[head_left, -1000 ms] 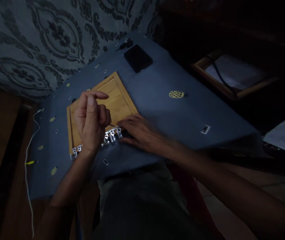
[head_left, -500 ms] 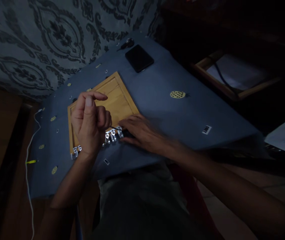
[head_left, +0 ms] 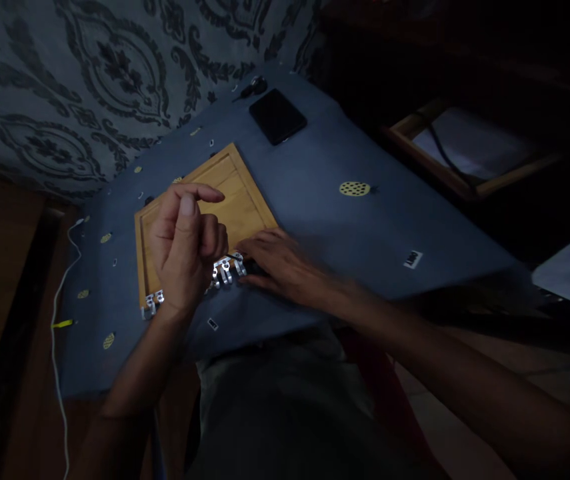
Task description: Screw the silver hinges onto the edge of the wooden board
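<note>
A wooden board (head_left: pixel 237 193) with a raised rim lies on the table. Silver metal hooks (head_left: pixel 225 270) line its near edge, with more at the left end. My left hand (head_left: pixel 185 240) is closed above the near part of the board, index finger curved out. From under that fist a thin dark rod-like tool (head_left: pixel 235 257) points at the rightmost hook; its handle is hidden. My right hand (head_left: pixel 285 263) grips the board's near right corner, fingers on top by that hook and thumb along the front. My left hand and forearm hide several hooks and part of the board.
A blue tablecloth (head_left: pixel 315 200) with pineapple prints covers the table. Toward the back lie a black tablet-like device (head_left: pixel 278 117) and a dark object (head_left: pixel 257 85). A white cable (head_left: pixel 55 360) hangs at the left. Beyond the right edge stands a wooden frame (head_left: pixel 515 175).
My left hand has shifted slightly to the right over the board. My right hand and the board stay where they were.
</note>
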Tool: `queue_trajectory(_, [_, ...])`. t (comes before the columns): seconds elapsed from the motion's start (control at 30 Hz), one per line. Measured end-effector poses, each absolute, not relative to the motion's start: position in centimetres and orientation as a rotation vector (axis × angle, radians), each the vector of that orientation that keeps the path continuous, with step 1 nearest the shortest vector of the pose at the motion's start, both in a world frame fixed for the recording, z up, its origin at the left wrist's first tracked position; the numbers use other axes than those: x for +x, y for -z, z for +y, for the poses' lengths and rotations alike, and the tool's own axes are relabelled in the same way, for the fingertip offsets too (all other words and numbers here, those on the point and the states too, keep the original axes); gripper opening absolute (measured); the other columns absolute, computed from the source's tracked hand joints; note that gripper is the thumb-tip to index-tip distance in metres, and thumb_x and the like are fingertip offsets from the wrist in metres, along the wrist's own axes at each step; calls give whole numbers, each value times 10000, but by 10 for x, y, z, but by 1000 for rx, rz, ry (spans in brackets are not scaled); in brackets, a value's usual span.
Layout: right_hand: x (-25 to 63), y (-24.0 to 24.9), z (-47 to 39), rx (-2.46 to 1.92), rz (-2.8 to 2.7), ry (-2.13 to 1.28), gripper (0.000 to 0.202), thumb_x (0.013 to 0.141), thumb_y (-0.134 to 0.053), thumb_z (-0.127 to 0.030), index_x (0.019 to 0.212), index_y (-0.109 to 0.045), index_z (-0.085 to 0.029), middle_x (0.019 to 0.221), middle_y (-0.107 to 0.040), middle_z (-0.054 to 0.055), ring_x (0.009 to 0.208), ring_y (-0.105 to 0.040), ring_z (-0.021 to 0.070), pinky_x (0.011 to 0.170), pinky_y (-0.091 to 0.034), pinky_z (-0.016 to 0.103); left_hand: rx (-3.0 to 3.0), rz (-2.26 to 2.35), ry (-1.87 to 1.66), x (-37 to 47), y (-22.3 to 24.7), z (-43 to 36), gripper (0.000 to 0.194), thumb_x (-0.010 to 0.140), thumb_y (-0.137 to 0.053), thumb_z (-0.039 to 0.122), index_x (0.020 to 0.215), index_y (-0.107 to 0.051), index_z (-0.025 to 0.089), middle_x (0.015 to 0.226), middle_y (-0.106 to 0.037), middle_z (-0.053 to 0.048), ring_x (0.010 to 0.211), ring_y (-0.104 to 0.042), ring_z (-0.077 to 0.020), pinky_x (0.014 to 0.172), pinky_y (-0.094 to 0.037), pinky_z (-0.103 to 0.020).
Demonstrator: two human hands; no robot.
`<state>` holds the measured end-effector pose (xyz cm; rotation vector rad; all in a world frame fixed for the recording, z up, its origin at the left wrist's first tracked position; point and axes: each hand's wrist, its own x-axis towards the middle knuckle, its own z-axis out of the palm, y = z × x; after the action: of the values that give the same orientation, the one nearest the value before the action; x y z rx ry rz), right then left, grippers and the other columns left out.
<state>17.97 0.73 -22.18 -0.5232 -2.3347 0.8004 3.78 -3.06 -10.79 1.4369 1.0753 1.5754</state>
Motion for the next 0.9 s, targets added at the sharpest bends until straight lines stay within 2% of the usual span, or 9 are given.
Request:
queue_trajectory(0.23, [179,221,8,-523,-2343,-833,325,988,-773,-217,1286,-643,-213,1196,-768,92,1165,-670,293,1093,-473,482,1455,1066,-1500,38,106,-26,244,972,-788,457,948,-743,218,454,-288,113,350,-193,-68,362,-242,-229])
queue_trajectory(0.43, [179,221,8,-520,-2339,-830,332,986,-773,-226,1291,-643,-212,1207,-775,98,1152,-676,295,1071,-481,487,1465,1125,-1596,45,110,-25,244,981,-774,482,919,-721,252,464,-280,110,358,-199,-76,362,-234,-228])
queue_trajectory(0.63, [176,221,8,-549,-2355,-790,322,972,-813,-283,1243,-656,-207,1178,-773,107,1160,-688,309,1066,-487,466,1423,1121,-1715,60,115,-31,160,1047,-704,380,942,-709,259,563,-456,67,383,-259,-77,373,-239,-254])
queue_trajectory(0.83, [176,220,8,-552,-2368,-757,354,978,-806,-280,1277,-636,-196,1155,-766,110,1145,-682,309,1048,-488,470,1513,1247,-1792,61,120,-27,354,1027,-675,608,1000,-639,257,644,-511,65,394,-303,-52,377,-239,-231])
queue_trajectory(0.9, [176,222,8,-548,-2361,-756,357,980,-808,-296,1277,-634,-202,1145,-767,104,1133,-683,305,1042,-485,465,1502,1313,-1792,62,120,-28,382,1021,-671,629,1012,-615,251,701,-556,54,405,-296,-45,378,-245,-234])
